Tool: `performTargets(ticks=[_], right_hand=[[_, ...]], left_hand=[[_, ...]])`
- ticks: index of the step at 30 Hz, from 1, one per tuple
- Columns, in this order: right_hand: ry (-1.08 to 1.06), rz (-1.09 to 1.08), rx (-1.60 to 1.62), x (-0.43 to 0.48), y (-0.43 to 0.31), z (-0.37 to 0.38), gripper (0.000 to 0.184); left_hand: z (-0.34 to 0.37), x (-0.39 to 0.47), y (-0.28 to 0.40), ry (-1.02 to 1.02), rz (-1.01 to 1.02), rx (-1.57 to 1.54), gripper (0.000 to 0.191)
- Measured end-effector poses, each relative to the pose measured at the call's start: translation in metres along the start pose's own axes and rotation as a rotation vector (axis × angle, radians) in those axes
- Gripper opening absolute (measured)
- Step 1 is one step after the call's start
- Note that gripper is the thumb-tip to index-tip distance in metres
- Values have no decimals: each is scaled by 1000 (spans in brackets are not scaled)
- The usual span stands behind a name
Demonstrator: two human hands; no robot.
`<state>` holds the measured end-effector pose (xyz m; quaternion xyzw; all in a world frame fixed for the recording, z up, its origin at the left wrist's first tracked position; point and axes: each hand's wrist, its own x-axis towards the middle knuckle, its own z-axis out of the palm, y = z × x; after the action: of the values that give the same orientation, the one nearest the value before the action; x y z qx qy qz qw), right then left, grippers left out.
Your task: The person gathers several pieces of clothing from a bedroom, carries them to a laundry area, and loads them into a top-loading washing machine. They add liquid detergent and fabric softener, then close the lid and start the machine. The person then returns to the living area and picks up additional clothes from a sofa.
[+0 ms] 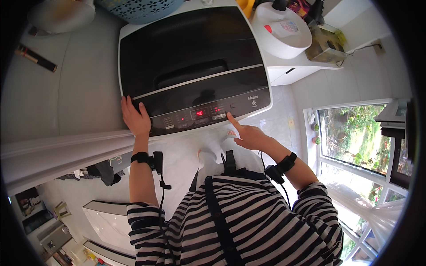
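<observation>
A Haier top-loading washing machine (193,50) stands before me with its dark lid closed. Red digits and small red lights glow on its control panel (179,123). My left hand (136,118) rests on the machine's front left corner, fingers apart, holding nothing. At the panel's right part, the extended index finger of my right hand (248,133) touches or nearly touches a button; its other fingers are curled and I see nothing in them. Both wrists wear black straps with small devices and cables.
Behind the machine's lid sits a blue perforated plastic basket (143,10). To the right, a white basin (283,43) holds a bottle (286,28), beside a clear tank (324,46). A wall (90,83) adjoins on the left; a window (356,136) is at right.
</observation>
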<state>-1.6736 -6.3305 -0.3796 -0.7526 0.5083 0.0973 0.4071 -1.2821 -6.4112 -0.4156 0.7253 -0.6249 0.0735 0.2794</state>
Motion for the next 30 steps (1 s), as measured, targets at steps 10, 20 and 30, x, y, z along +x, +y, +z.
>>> performTargets(ticks=[10, 20, 30], right_hand=[[34, -125, 76, 8, 15, 7, 98], [-51, -274, 89, 15, 32, -3, 94], [-39, -345, -54, 19, 38, -7, 95]], left_hand=[[3, 2, -6, 7, 47, 13, 49], [14, -5, -21, 35, 69, 84, 50], [27, -43, -26, 23, -102, 304, 62]])
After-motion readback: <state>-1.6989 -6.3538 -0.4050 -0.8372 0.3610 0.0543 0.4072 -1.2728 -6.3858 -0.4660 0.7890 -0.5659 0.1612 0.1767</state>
